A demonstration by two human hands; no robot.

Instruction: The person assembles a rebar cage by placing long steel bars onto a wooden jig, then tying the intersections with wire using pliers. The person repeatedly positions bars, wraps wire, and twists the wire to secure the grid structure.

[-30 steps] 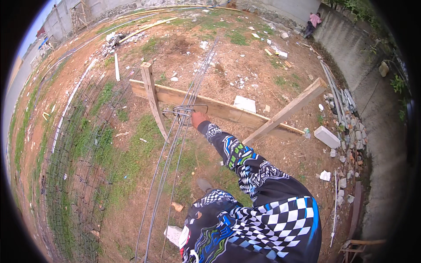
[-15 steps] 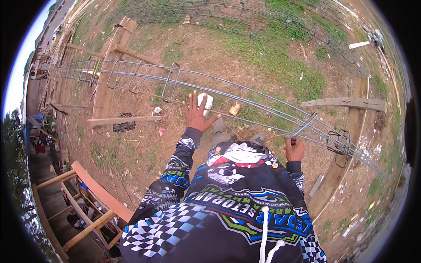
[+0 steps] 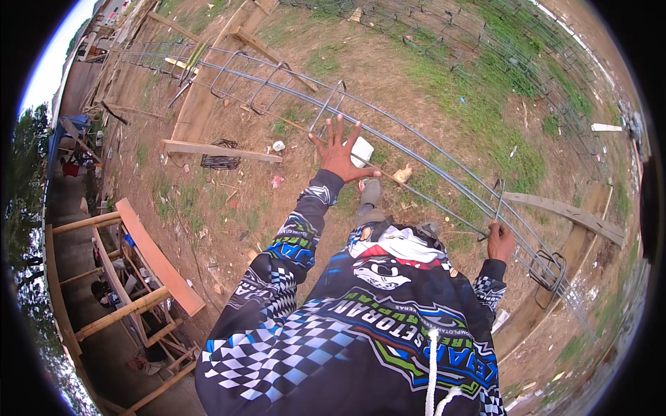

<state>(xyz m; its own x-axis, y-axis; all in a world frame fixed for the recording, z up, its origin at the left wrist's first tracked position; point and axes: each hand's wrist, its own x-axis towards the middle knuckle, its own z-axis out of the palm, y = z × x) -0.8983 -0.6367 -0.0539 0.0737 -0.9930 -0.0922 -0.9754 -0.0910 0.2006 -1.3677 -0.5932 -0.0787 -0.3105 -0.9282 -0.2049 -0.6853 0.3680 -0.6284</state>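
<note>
Over the long grey steel rebar cage (image 3: 416,156) lying across bare dirt, my left hand (image 3: 338,149) now spreads open, fingers splayed, just above its bars, farther along than before. My right hand (image 3: 499,241) stays closed around a bar near the stirrups.

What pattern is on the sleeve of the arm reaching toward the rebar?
Black-and-white checks with blue and green patches on the left sleeve, clearest in the head view.

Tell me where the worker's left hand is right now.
In the head view, the left hand is at centre, spread open and reaching toward the long steel rods, near a rectangular wire tie and a white block.
</note>
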